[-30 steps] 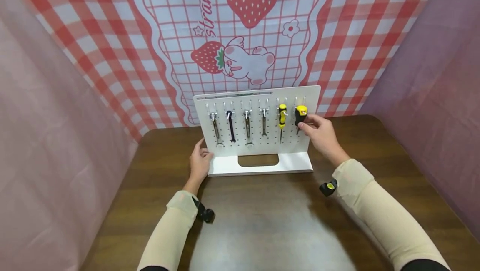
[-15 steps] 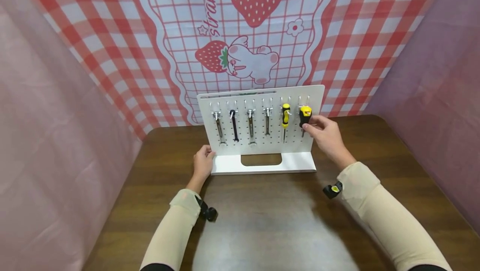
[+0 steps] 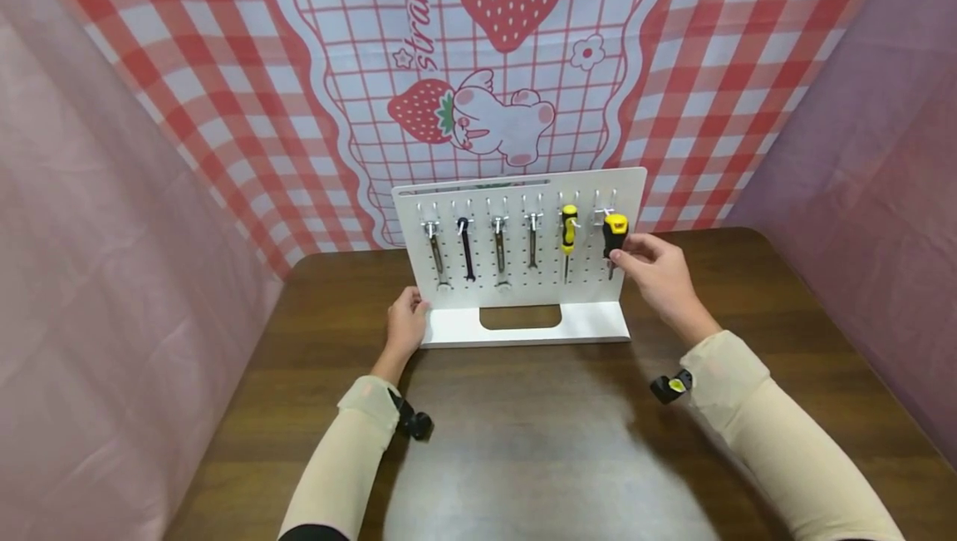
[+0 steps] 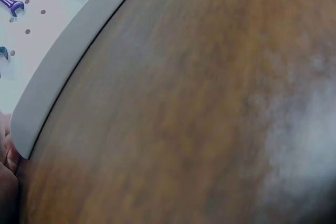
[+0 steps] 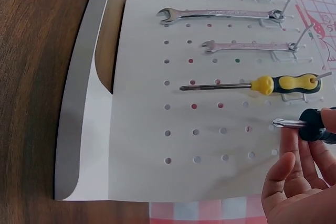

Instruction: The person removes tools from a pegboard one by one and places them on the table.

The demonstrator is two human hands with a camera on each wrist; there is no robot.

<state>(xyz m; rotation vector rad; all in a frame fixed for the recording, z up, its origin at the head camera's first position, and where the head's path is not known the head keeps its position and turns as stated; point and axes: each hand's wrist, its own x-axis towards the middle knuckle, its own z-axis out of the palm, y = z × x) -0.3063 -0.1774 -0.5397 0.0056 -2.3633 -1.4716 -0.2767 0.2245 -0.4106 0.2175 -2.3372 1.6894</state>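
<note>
A stubby screwdriver (image 3: 615, 228) with a black and yellow handle is pinched in my right hand (image 3: 661, 275), at the right end of a white pegboard stand (image 3: 523, 325). Its short cross-head shaft (image 5: 289, 123) points down the board in the right wrist view. The handle stands off the board, just in front of a hook (image 3: 604, 213); whether it still touches the hook I cannot tell. My left hand (image 3: 406, 321) holds the pegboard's lower left edge, thumb in front, other fingers partly hidden. The left wrist view shows only a bit of that hand (image 4: 6, 150).
Beside it hangs a longer yellow and black screwdriver (image 3: 570, 229). Several wrenches hang further left, among them a dark purple wrench (image 3: 467, 250) and a silver wrench (image 3: 500, 250). The stand sits on a brown wooden table (image 3: 516, 425), before a red checked cloth (image 3: 695, 109).
My right hand has drawn the stubby screwdriver toward the right and away from the board, baring the hook behind it. The left hand has stayed at the board's edge, its fingers drawn in closer.
</note>
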